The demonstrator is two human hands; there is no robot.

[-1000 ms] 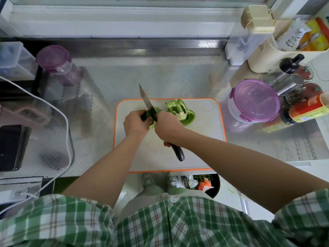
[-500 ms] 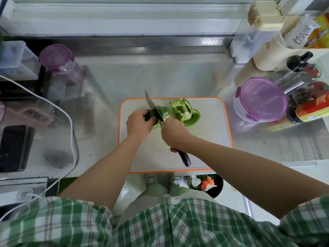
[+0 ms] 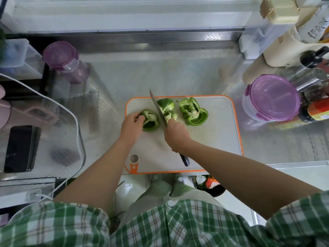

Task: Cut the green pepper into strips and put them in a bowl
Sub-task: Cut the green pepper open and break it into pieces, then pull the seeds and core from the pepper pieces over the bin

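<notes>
Steel bench (image 3: 160, 72) stretches out under the window ledge, and seen from my head the orange-rimmed cutting board (image 3: 213, 143) lies at its near edge, straight in front of me. On the far half of the board the green pepper (image 3: 188, 106) is in three pieces: a left piece (image 3: 151, 121), a middle piece (image 3: 166, 106) with pale seeds showing, and a larger right piece (image 3: 195, 116) set a little apart. My left hand (image 3: 130, 124) comes in from the lower left, fingers curled round the outer side of the left piece, holding it to the board. My right hand (image 3: 176, 135) is wrapped round the handle of the knife (image 3: 157, 107). The blade points away from me and slightly left, between the left and middle pieces. I judge the quartering is about done and the strips are not yet begun. To do them well I should clear the seeds, lay each piece flat, tuck my left fingertips back from the edge, and slice evenly. I see no open bowl. Only a purple-lidded tub (image 3: 272, 97) stands right of the board.
</notes>
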